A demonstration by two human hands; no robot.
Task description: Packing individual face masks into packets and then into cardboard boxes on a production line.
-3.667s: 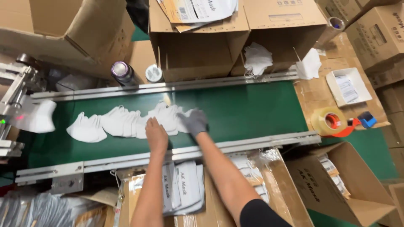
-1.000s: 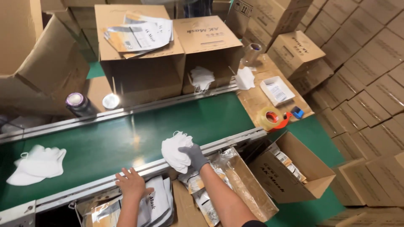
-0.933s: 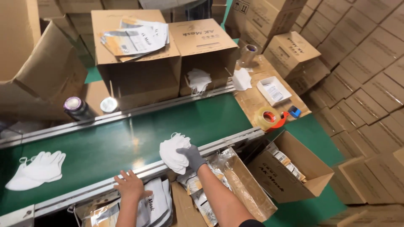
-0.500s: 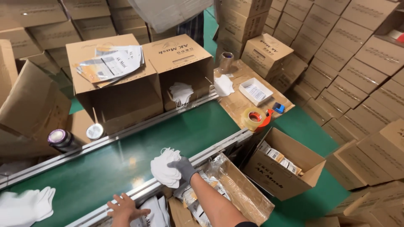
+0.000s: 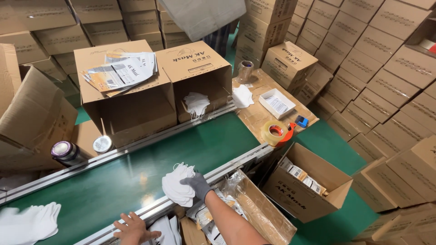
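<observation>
While right hand (image 5: 196,184) still grips masks (image 5: 178,187), view swung right.

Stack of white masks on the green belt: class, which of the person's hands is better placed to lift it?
Probably the right hand: gloved, it already grips the stack of white masks. The left hand rests bare on the belt rail.

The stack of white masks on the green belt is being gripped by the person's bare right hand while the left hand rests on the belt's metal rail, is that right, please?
Not quite: the right hand is not bare; it wears a dark grey glove, as the head view shows. It does grip the stack of white masks on the green belt, and the bare left hand rests at the belt's metal rail.
</observation>
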